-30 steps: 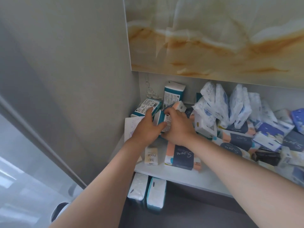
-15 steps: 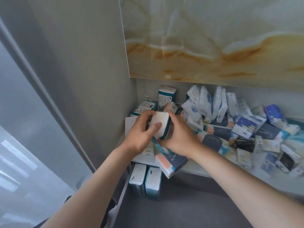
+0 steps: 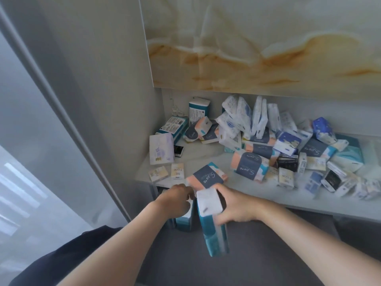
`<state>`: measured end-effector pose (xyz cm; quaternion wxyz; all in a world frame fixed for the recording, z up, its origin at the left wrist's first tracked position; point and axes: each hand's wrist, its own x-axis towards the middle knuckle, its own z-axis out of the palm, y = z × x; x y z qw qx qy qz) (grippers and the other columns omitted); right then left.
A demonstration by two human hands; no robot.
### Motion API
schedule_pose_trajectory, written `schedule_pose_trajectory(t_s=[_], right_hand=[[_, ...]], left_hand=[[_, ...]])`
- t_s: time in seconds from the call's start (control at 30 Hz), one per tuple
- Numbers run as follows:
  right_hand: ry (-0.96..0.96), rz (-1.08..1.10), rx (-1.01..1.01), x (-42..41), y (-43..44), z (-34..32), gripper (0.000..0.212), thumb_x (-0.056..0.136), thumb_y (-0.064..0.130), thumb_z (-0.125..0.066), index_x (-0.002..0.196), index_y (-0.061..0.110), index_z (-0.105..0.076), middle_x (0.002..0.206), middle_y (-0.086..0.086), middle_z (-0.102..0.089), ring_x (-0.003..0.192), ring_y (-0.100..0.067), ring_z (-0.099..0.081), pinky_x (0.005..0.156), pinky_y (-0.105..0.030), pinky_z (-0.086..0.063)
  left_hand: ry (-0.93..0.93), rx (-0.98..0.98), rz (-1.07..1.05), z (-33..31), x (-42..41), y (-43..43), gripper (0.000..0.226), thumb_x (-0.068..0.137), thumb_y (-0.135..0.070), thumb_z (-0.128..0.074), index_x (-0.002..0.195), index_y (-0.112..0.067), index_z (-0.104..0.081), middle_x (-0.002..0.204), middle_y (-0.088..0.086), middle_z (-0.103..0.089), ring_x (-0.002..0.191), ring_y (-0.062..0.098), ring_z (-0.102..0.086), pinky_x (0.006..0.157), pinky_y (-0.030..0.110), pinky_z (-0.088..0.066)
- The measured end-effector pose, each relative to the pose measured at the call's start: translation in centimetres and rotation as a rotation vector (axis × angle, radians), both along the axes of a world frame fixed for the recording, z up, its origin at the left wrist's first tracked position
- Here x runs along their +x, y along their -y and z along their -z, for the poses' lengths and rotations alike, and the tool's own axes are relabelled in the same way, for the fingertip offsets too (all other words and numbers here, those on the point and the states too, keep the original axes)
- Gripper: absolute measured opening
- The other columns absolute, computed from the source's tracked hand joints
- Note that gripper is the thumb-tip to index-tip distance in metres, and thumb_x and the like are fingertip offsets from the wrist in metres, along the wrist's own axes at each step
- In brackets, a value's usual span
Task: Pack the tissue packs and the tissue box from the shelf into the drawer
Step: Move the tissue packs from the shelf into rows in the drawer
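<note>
Teal tissue pack (image 3: 213,228) is hanging in the right hand (image 3: 237,205), fingers wrapped around its white top, over the drawer (image 3: 257,254). Left hand (image 3: 175,201), loosely curled and seemingly empty, is hovering beside. Next, I judge, lowering it alongside the packs standing below the left hand.

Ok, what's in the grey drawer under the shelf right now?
In the grey drawer, teal-and-white tissue packs stand at the left corner, partly covered by the left hand. The number is hidden.

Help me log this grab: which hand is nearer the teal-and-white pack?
Right. The right hand grips the teal-and-white pack itself; the left hand sits just beside its top, apart.
</note>
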<state>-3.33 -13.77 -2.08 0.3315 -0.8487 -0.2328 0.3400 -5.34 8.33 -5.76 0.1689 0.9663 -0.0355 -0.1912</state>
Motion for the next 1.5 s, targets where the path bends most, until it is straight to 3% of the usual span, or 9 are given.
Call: schedule_pose_trajectory(t_s=[0.17, 0.27, 0.4, 0.53, 0.83, 1.0, 1.17, 1.33, 1.5], right_hand=[[0.044, 0.113, -0.099, -0.6, 0.9, 5.1, 0.101, 0.062, 0.018, -0.084, 0.144, 0.040, -0.030, 0.130, 0.011, -0.052, 0.115, -0.014, -0.053, 0.074, -0.022, -0.050], [0.039, 0.201, -0.139, -0.2, 0.4, 7.5, 0.115, 0.062, 0.012, -0.085, 0.154, 0.039, -0.021, 0.147, 0.002, -0.040, 0.131, -0.022, -0.045, 0.092, -0.030, -0.050], [-0.045, 0.276, -0.128, -0.1, -0.6, 10.2, 0.106, 0.070, 0.008, -0.082, 0.152, 0.040, -0.022, 0.131, 0.000, -0.052, 0.112, -0.023, -0.054, 0.077, -0.028, -0.055], [-0.015, 0.390, -0.073, -0.5, -2.1, 12.7, 0.095, 0.070, 0.015, -0.081, 0.149, 0.036, -0.031, 0.128, 0.002, -0.060, 0.108, -0.020, -0.058, 0.080, -0.025, -0.050], [-0.091, 0.697, -0.006, -0.6, -5.4, 14.5, 0.083, 0.068, 0.011, -0.084, 0.134, 0.014, -0.034, 0.124, -0.002, -0.054, 0.105, -0.021, -0.059, 0.079, -0.028, -0.051], [-0.204, 0.580, -0.071, 0.0, -5.0, 13.4, 0.072, 0.066, 0.016, -0.083, 0.127, 0.019, -0.044, 0.115, 0.003, -0.061, 0.102, -0.016, -0.060, 0.077, -0.026, -0.050], [-0.092, 0.252, -0.312, 0.3, -4.6, 9.8, 0.027, 0.084, 0.022, -0.067, 0.109, 0.015, -0.060, 0.105, -0.005, -0.066, 0.086, -0.022, -0.062, 0.061, -0.025, -0.047], [0.102, 0.169, -0.412, 1.8, -4.6, 5.3, 0.016, 0.091, 0.029, -0.052, 0.094, 0.014, -0.056, 0.092, -0.006, -0.060, 0.075, -0.025, -0.058, 0.053, -0.024, -0.039], [0.288, 0.235, -0.103, 6.3, -6.6, -0.6, 0.021, 0.092, 0.028, -0.056, 0.109, 0.024, -0.067, 0.094, 0.006, -0.063, 0.082, -0.015, -0.065, 0.059, -0.023, -0.047]], left_hand=[[0.170, -0.080, 0.064, 0.4, 0.0, 1.7, 0.051, 0.093, -0.028, -0.050, 0.141, -0.038, -0.034, 0.127, -0.003, -0.052, 0.113, 0.020, -0.050, 0.086, 0.033, -0.046], [0.136, -0.016, 0.055, 1.0, 0.6, 2.0, 0.046, 0.094, -0.030, -0.049, 0.139, -0.034, -0.040, 0.128, -0.002, -0.050, 0.118, 0.018, -0.046, 0.091, 0.035, -0.046], [0.012, 0.109, 0.039, 2.4, 1.1, 1.6, 0.037, 0.094, -0.027, -0.052, 0.131, -0.027, -0.052, 0.135, -0.001, -0.046, 0.117, 0.021, -0.051, 0.088, 0.030, -0.043], [-0.146, 0.160, 0.102, 4.0, 0.9, 1.4, 0.065, 0.091, -0.038, -0.058, 0.150, -0.030, -0.032, 0.149, 0.003, -0.033, 0.138, 0.025, -0.033, 0.109, 0.041, -0.037], [-0.100, 0.246, 0.178, 5.0, 1.0, 1.5, 0.071, 0.084, -0.044, -0.063, 0.147, -0.044, -0.029, 0.146, 0.002, -0.024, 0.136, 0.025, -0.024, 0.098, 0.041, -0.046], [-0.121, 0.232, 0.190, 4.3, 1.6, 1.1, 0.068, 0.088, -0.044, -0.060, 0.149, -0.038, -0.031, 0.146, 0.003, -0.031, 0.135, 0.026, -0.031, 0.104, 0.044, -0.042], [-0.155, 0.168, 0.168, 1.9, 1.7, 1.2, 0.056, 0.092, -0.043, -0.057, 0.145, -0.032, -0.042, 0.150, -0.001, -0.036, 0.136, 0.023, -0.039, 0.108, 0.039, -0.038], [-0.087, -0.047, 0.027, -1.8, 3.2, 1.0, 0.041, 0.093, -0.041, -0.056, 0.132, -0.029, -0.056, 0.134, -0.007, -0.054, 0.121, 0.015, -0.050, 0.104, 0.031, -0.041], [0.190, -0.252, -0.152, -4.7, 6.8, -1.3, 0.030, 0.095, -0.028, -0.057, 0.125, -0.026, -0.062, 0.124, -0.005, -0.062, 0.112, 0.013, -0.058, 0.093, 0.023, -0.043]])
